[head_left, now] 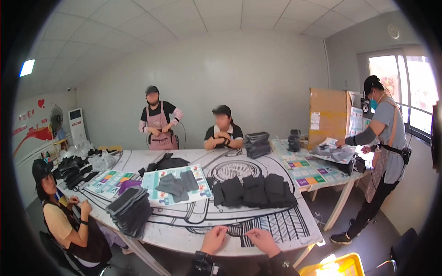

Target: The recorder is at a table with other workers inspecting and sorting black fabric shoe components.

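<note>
Over the near edge of the white table [175,241] with black line drawings, my left hand [214,240] and my right hand [263,241] face each other, a short gap apart. Both have thumb and fingers pinched together; whatever they pinch, if anything, is too small to make out. Just beyond them lies a row of folded black cloth pieces [254,191]. To their left, flat grey cloth pieces [177,186] rest on a colourful printed sheet [152,181]. A tall stack of dark grey folded cloth [130,211] stands at the table's left near side.
Another grey stack [258,145] stands at the far edge. Two people are behind the table, one at the left. At right, a person handles cloth at a side table [322,177] with a cardboard box [326,117]. A yellow crate [338,267] sits below right.
</note>
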Demonstrator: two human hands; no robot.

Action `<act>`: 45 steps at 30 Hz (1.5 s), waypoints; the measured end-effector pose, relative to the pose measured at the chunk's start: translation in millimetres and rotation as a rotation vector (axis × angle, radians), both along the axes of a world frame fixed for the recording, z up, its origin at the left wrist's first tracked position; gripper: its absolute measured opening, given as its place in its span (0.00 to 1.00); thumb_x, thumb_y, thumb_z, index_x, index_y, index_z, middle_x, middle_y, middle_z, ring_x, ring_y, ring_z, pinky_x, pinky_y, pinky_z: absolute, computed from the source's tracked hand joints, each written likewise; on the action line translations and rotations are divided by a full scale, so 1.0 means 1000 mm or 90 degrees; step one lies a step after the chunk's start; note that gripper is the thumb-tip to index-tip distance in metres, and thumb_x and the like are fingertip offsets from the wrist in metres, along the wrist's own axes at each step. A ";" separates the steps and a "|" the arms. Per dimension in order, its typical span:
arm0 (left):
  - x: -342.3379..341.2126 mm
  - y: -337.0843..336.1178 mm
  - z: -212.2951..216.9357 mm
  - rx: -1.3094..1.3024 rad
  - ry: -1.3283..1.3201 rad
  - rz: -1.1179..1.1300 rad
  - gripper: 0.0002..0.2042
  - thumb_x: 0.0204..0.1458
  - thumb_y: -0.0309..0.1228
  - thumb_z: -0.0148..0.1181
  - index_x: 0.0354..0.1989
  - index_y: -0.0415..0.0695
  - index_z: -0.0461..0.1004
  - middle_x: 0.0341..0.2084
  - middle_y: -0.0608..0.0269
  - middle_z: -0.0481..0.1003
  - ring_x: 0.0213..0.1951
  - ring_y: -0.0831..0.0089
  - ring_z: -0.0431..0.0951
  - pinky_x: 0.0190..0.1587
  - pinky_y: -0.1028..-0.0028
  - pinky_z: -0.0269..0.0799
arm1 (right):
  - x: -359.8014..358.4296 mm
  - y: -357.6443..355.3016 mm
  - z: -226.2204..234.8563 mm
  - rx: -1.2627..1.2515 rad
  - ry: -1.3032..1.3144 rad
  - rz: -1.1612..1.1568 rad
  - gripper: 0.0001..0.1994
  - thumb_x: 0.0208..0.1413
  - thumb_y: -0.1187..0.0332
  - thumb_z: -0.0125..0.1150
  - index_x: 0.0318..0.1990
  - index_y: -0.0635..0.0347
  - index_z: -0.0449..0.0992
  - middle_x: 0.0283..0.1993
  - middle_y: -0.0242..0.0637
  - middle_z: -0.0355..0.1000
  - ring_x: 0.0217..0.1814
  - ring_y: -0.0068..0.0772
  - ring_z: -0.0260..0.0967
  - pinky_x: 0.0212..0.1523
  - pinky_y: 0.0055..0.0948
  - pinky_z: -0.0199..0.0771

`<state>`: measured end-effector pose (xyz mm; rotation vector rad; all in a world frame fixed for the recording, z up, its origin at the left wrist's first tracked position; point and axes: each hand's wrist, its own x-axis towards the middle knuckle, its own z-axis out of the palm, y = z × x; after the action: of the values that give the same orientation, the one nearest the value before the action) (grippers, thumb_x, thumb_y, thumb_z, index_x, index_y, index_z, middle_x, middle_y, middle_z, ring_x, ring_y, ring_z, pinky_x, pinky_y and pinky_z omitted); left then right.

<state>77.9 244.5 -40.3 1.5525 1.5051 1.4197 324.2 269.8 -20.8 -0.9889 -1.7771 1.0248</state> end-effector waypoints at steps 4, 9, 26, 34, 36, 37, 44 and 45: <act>-0.003 0.007 0.001 0.013 -0.010 -0.012 0.10 0.66 0.34 0.58 0.44 0.42 0.81 0.20 0.66 0.77 0.23 0.79 0.74 0.29 0.74 0.68 | -0.003 0.005 0.000 0.061 -0.023 -0.015 0.10 0.63 0.66 0.65 0.45 0.61 0.85 0.24 0.26 0.73 0.25 0.14 0.64 0.28 0.21 0.65; -0.002 0.003 -0.001 0.016 -0.017 -0.022 0.10 0.66 0.33 0.58 0.44 0.42 0.82 0.20 0.67 0.76 0.23 0.80 0.73 0.29 0.75 0.67 | -0.003 0.000 0.000 0.050 -0.049 -0.022 0.09 0.63 0.67 0.65 0.45 0.60 0.85 0.23 0.25 0.72 0.25 0.14 0.63 0.27 0.22 0.64; 0.001 -0.005 0.006 0.012 -0.033 -0.030 0.09 0.66 0.32 0.58 0.44 0.41 0.81 0.23 0.67 0.78 0.25 0.80 0.74 0.31 0.76 0.68 | -0.001 0.000 -0.007 0.016 -0.078 -0.029 0.11 0.61 0.61 0.65 0.45 0.55 0.85 0.32 0.41 0.81 0.33 0.33 0.79 0.39 0.30 0.77; 0.001 -0.005 0.007 0.022 -0.002 -0.028 0.09 0.67 0.31 0.57 0.44 0.39 0.81 0.23 0.69 0.77 0.24 0.83 0.73 0.30 0.79 0.68 | 0.000 0.003 -0.009 0.024 -0.071 -0.021 0.10 0.62 0.62 0.65 0.44 0.56 0.85 0.32 0.41 0.82 0.33 0.32 0.79 0.38 0.30 0.77; 0.002 -0.005 0.006 0.019 -0.015 -0.031 0.09 0.67 0.31 0.58 0.44 0.39 0.81 0.23 0.70 0.77 0.24 0.83 0.72 0.29 0.79 0.68 | -0.001 0.001 -0.009 0.035 -0.064 -0.017 0.11 0.62 0.62 0.65 0.44 0.57 0.85 0.32 0.41 0.82 0.33 0.32 0.79 0.38 0.30 0.77; 0.001 -0.005 0.006 0.018 -0.028 -0.034 0.09 0.67 0.31 0.58 0.44 0.39 0.81 0.23 0.70 0.77 0.24 0.83 0.72 0.29 0.79 0.67 | -0.002 -0.002 -0.007 0.042 -0.043 -0.018 0.09 0.62 0.65 0.65 0.44 0.59 0.85 0.28 0.33 0.77 0.29 0.24 0.72 0.34 0.26 0.72; 0.002 -0.003 0.005 0.003 -0.036 -0.036 0.09 0.66 0.33 0.58 0.44 0.41 0.81 0.21 0.67 0.77 0.24 0.80 0.73 0.30 0.76 0.67 | -0.001 0.001 -0.008 0.055 -0.034 -0.019 0.08 0.62 0.69 0.65 0.44 0.60 0.85 0.23 0.25 0.72 0.25 0.14 0.65 0.29 0.21 0.65; 0.000 -0.003 0.005 0.000 -0.037 -0.032 0.09 0.66 0.33 0.58 0.44 0.41 0.81 0.21 0.67 0.77 0.24 0.80 0.73 0.30 0.76 0.67 | -0.003 -0.001 -0.007 0.052 -0.035 -0.015 0.08 0.62 0.69 0.65 0.44 0.60 0.85 0.23 0.25 0.72 0.25 0.14 0.65 0.29 0.21 0.65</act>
<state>78.3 241.7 -35.7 1.5252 1.4219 1.4242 321.7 269.2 -27.3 -0.9940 -1.8327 0.9106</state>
